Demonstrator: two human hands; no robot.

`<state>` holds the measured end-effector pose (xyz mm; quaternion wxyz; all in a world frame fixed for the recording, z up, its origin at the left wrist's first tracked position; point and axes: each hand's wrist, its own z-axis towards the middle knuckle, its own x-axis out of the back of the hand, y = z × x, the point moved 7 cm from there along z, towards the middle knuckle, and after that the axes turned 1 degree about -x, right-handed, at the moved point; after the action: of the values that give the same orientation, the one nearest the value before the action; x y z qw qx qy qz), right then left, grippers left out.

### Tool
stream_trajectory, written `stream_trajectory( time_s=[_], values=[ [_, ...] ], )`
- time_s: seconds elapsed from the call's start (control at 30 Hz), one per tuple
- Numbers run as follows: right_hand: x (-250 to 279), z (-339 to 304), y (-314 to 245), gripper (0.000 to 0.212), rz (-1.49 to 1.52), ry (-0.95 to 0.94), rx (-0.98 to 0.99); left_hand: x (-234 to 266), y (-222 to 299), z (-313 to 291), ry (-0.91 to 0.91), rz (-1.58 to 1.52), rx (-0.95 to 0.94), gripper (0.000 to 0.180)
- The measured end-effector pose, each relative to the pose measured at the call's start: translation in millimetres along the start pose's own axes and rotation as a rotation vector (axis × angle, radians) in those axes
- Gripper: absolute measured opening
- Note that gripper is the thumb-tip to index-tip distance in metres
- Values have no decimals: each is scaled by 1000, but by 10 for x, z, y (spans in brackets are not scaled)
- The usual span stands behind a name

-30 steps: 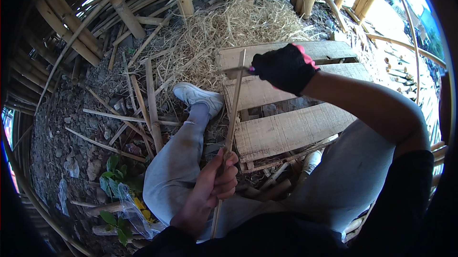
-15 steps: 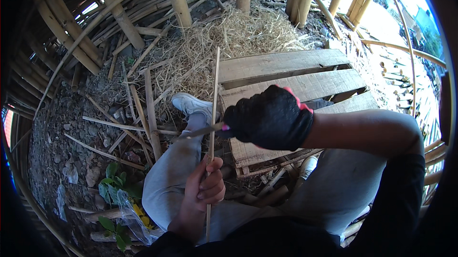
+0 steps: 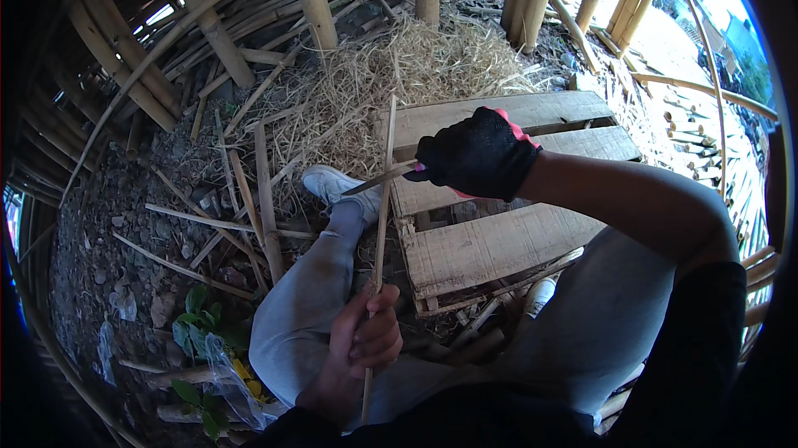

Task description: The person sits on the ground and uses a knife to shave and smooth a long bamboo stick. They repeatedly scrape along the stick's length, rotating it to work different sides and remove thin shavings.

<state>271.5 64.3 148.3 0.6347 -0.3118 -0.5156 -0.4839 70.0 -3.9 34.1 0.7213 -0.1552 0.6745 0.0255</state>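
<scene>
Crossing the strip (image 3: 381, 232), the knife (image 3: 368, 184) now sits farther up.

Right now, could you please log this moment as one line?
left hand: grips pale strip | right hand: gloved, holds knife across strip | nearby: slatted wooden platform, straw-like heap

bright daylight from upper right, glare washing out the ground (image 3: 669, 49) there, bamboo posts (image 3: 116, 59) at upper left in dim shade, dark shirt (image 3: 490, 415) at bottom losing detail, thin strip (image 3: 382, 224) mid-frame fairly sharp, fisheye-bent edges, black corners
</scene>
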Motion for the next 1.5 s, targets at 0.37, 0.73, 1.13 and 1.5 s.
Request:
stream_trajectory(
  time_s=[0.37,0.73,1.13,1.5],
  values=[
    [6,76,939,22,-330,-2,-311,128,-19,27,106,18,27,36],
    [668,-273,1383,31,-395,-86,-719,-41,24,-67,-45,113,28,35],
    [139,-188,-653,21,400,-44,-160,-80,-76,-19,-162,-30,69,30],
    [-122,27,848,39,-170,-229,-454,-28,-259,-62,-38,-44,133,33]
  ],
)
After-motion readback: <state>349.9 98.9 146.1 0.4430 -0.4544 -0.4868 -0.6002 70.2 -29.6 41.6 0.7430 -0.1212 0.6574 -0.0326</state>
